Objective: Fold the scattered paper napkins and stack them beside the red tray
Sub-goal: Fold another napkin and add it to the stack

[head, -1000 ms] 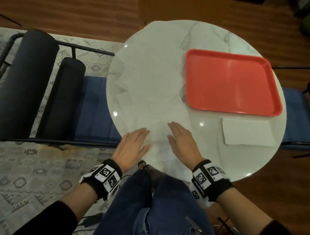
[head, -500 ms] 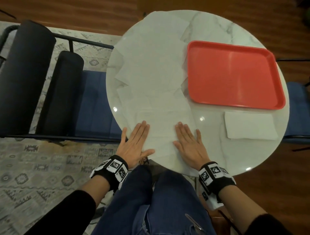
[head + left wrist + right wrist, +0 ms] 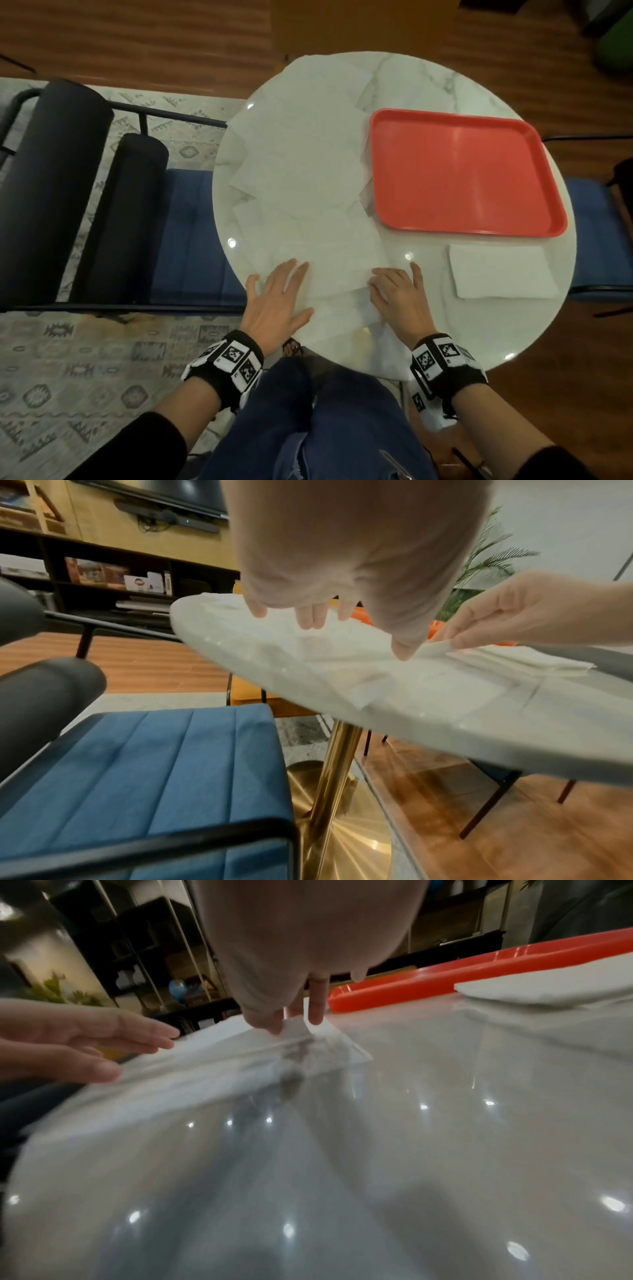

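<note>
At the round marble tabletop's [image 3: 534, 342] near edge, the left hand [image 3: 274, 301] presses flat on a thin white napkin [image 3: 342, 274]; the right hand [image 3: 399, 298] pinches its corner. Beyond lie a folded napkin [image 3: 501, 272] and the glossy red tray [image 3: 462, 174].

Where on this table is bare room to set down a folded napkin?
Bare marble lies between the right hand and the folded stack, and along the near edge below that stack. The red tray is empty. Loose napkins crowd the left half.
</note>
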